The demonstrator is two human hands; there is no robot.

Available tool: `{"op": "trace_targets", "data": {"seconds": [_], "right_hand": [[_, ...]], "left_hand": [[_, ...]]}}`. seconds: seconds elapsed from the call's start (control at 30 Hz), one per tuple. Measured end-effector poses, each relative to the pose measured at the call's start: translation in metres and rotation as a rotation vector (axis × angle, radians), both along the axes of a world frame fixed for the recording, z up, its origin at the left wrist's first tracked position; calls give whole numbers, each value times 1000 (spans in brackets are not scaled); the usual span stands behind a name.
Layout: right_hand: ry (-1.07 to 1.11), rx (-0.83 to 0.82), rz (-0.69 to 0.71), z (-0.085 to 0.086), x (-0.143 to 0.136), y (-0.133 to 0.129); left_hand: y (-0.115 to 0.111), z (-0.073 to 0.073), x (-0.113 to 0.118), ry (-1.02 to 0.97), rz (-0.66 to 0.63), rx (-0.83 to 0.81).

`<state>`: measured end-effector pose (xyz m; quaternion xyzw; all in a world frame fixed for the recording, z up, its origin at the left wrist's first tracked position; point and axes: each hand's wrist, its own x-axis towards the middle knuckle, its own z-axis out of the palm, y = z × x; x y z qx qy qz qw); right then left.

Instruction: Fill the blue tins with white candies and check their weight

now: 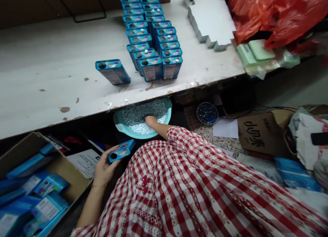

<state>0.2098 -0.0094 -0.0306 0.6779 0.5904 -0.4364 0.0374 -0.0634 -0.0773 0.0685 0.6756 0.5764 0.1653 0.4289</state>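
Note:
My left hand (pixel 104 168) grips a small blue tin (pixel 121 150) with a round dark hole at one end of its printed top. To the right of it, my right hand (pixel 151 120) reaches into a turquoise basin (pixel 167 110) full of small white pellets (pixel 142 127). Its fingers are sunk among the pellets, so I cannot see what they hold. Above the basin, two rows of similar blue tins (pixel 151 69) stand upright on the white table (pixel 64 76). White pieces lie on some tops. One blue tin (pixel 112 71) stands apart, left of the rows.
A cardboard box (pixel 77 182) of blue tins is at lower left. White cartons (pixel 211 18), a red plastic bag (pixel 282 14) and pale green boxes (pixel 257 52) sit at the table's right. Below are a round dish (pixel 207 113) and a brown paper bag (pixel 258 132).

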Motion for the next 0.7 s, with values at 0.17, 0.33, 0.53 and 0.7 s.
{"op": "trace_targets", "data": {"seconds": [0.17, 0.33, 0.53, 0.7], "right_hand": [[54, -22, -92, -12, 6, 4], [171, 48, -158, -9, 25, 3], [224, 200, -253, 35, 66, -8], [230, 318, -180, 96, 96, -13]], "left_hand": [[21, 2, 8, 95, 305, 133], [47, -8, 19, -184, 486, 158], [70, -12, 50, -175, 366, 240], [79, -23, 88, -109, 176, 280]]}}
